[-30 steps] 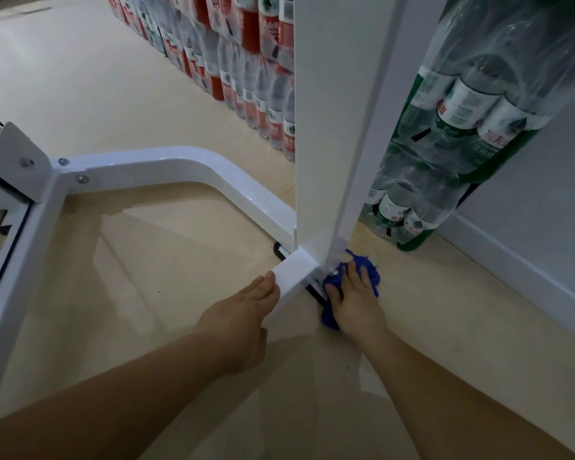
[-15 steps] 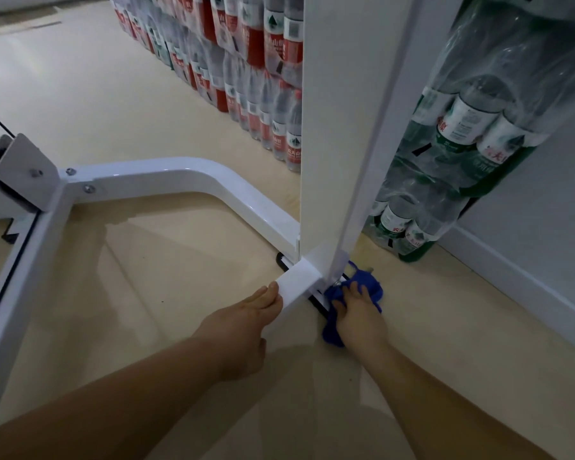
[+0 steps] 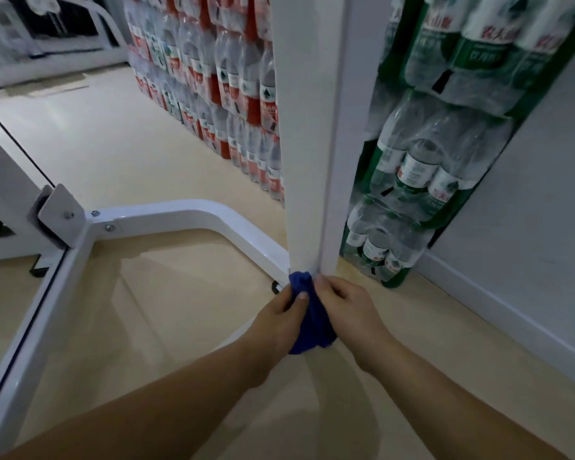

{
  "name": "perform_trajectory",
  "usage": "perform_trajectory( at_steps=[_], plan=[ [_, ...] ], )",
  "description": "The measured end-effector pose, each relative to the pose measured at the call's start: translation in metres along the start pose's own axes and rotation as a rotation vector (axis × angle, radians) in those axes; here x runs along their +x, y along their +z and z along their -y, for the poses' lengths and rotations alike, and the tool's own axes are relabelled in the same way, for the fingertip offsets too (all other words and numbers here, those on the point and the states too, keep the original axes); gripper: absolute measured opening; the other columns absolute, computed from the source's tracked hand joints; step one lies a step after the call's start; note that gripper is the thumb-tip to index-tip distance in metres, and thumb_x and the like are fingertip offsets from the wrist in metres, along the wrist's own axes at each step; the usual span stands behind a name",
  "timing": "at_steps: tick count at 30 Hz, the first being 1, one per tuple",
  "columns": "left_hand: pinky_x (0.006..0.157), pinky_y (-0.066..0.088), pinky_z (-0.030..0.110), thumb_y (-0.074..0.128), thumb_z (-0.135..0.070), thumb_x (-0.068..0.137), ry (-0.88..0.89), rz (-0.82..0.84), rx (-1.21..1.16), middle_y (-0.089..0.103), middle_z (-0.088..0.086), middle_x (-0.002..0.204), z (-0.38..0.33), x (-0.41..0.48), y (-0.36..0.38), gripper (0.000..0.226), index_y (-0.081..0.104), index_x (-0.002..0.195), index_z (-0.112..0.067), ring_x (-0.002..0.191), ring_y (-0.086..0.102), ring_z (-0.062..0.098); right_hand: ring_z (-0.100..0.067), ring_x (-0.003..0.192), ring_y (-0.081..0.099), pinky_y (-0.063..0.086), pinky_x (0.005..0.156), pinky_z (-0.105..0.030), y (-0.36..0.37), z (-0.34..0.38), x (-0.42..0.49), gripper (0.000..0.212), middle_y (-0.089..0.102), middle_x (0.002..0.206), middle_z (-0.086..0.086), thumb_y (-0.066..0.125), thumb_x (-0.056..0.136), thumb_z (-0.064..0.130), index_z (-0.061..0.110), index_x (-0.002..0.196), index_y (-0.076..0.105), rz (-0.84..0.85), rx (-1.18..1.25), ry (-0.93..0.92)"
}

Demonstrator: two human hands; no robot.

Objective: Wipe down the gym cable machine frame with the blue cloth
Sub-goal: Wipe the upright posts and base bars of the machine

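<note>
Left hand (image 3: 278, 315) and right hand (image 3: 347, 308) are close together, both clamped on the blue cloth (image 3: 309, 318). The left thumb lies across its front and the right fingers curl round its other side. The cloth is bunched into an upright wad between the palms. Its upper end touches the foot of the upright post (image 3: 307, 127) of the cable machine frame, directly beyond the knuckles.

Hidden: the joint where post meets base sits behind cloth and hands (form cannot be told). The right fingertips are tucked out of sight. A black foot (image 3: 275, 287) shows just left of the cloth's top, mostly covered. The post's upper part is cut by the top edge.

Edges and room: a curved base rail (image 3: 193, 212) runs from the post away to the left of the left hand. It meets a side rail (image 3: 37, 320) at a bolted bracket plate (image 3: 57, 210), well to the left. Open floor lies inside these rails, left of the left forearm. Right of the right hand, a strip of floor runs to the baseboard (image 3: 512, 313).

Surface and room: pale glossy beige floor (image 3: 140, 144); grey wall (image 3: 538, 194) to the right. Green-wrapped bottle packs (image 3: 422, 167) stand beyond the right hand, between post and wall. Red-labelled bottle packs (image 3: 233, 94) are stacked beyond the left hand, left of the post. Equipment far beyond on the left is too blurred to identify.
</note>
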State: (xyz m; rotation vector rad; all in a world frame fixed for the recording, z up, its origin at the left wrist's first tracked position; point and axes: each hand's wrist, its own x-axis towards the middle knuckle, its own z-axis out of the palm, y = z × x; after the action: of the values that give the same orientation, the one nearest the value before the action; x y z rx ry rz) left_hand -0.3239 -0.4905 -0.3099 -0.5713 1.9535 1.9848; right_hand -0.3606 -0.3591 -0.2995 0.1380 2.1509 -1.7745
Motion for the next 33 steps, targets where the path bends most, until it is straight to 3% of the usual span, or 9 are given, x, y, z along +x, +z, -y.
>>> perform_trajectory(
  at_steps=[3,6,8,10,14,18,22,29,33],
  plan=[
    [0.086,0.061,0.047,0.051,-0.028,0.106,0.013,-0.105,-0.108,0.078,-0.001,0.104,-0.015,-0.006,0.008,0.023,0.067,0.123,-0.033,0.094,0.075,0.024,-0.018,0.077,0.070,0.057,0.069,-0.037,-0.015,0.028,-0.004,0.038,0.073,0.082,-0.002,0.049,0.105,0.040,0.016,0.088,0.071,0.013,-0.312,-0.128],
    [0.076,0.058,0.032,0.052,-0.023,0.106,0.108,-0.260,0.011,0.074,-0.001,0.104,-0.030,-0.014,-0.003,0.021,0.067,0.119,-0.027,0.092,0.071,0.018,-0.007,0.072,0.061,0.054,0.069,-0.036,-0.034,0.044,-0.002,0.025,0.064,0.081,0.009,0.055,0.099,0.044,0.028,0.080,0.062,-0.283,-0.558,-0.386],
    [0.075,0.052,0.026,0.051,-0.021,0.105,0.179,-0.371,0.076,0.071,-0.005,0.106,-0.040,-0.018,-0.013,0.021,0.065,0.120,-0.027,0.093,0.067,0.012,-0.005,0.086,0.061,0.056,0.080,-0.036,-0.040,0.050,-0.002,0.012,0.063,0.096,0.014,0.060,0.097,0.043,0.032,0.096,0.063,-0.354,-0.370,-0.405],
    [0.074,0.054,0.028,0.051,-0.020,0.104,0.319,-0.441,0.106,0.071,-0.008,0.098,-0.051,-0.019,-0.017,0.021,0.066,0.117,-0.028,0.088,0.067,0.010,-0.003,0.106,0.060,0.055,0.096,-0.036,-0.039,0.048,-0.003,0.022,0.061,0.116,0.018,0.061,0.099,0.038,0.034,0.121,0.062,-0.332,-0.259,-0.431],
    [0.068,0.051,0.026,0.049,-0.024,0.103,0.649,-0.478,0.222,0.057,0.004,0.096,-0.073,0.003,0.003,0.014,0.062,0.107,-0.019,0.078,0.060,0.018,-0.009,0.139,0.045,0.041,0.116,-0.036,-0.024,0.031,-0.006,0.048,0.051,0.151,0.004,0.043,0.108,0.021,0.024,0.156,0.041,-0.218,-0.436,-0.612],
    [0.073,0.051,0.042,0.046,-0.029,0.104,0.444,-0.457,0.215,0.058,0.020,0.101,-0.044,0.039,0.016,0.026,0.056,0.101,-0.005,0.075,0.054,0.021,0.000,0.154,0.018,0.021,0.124,-0.019,-0.019,0.023,-0.006,0.062,0.020,0.169,0.010,0.041,0.108,0.013,0.034,0.160,0.014,-0.116,-0.486,-0.588],
    [0.069,0.054,0.034,0.042,-0.027,0.107,-0.006,-0.221,0.195,0.070,0.013,0.095,-0.017,0.042,0.018,0.025,0.063,0.110,-0.013,0.079,0.066,0.026,0.008,0.153,0.005,0.008,0.117,-0.005,-0.023,0.022,-0.004,0.069,0.008,0.170,0.015,0.044,0.107,0.014,0.042,0.152,0.001,-0.065,-0.549,-0.587],
    [0.085,0.051,0.036,0.040,-0.029,0.105,0.461,-0.569,0.126,0.057,0.006,0.107,-0.038,0.055,0.023,0.023,0.058,0.105,-0.015,0.092,0.060,0.021,0.002,0.154,0.015,0.021,0.125,-0.022,-0.020,0.018,-0.003,0.081,0.014,0.169,0.014,0.046,0.101,0.001,0.046,0.151,0.001,-0.106,-0.518,-0.583],
    [0.090,0.054,0.043,0.041,-0.024,0.106,0.169,-0.397,0.264,0.061,0.015,0.112,-0.005,0.065,0.020,0.025,0.060,0.109,-0.006,0.096,0.063,0.029,-0.001,0.153,0.023,0.028,0.122,-0.024,-0.017,0.015,-0.001,0.082,0.017,0.169,0.015,0.047,0.102,0.005,0.053,0.150,0.002,-0.146,-0.527,-0.615]
  ],
)
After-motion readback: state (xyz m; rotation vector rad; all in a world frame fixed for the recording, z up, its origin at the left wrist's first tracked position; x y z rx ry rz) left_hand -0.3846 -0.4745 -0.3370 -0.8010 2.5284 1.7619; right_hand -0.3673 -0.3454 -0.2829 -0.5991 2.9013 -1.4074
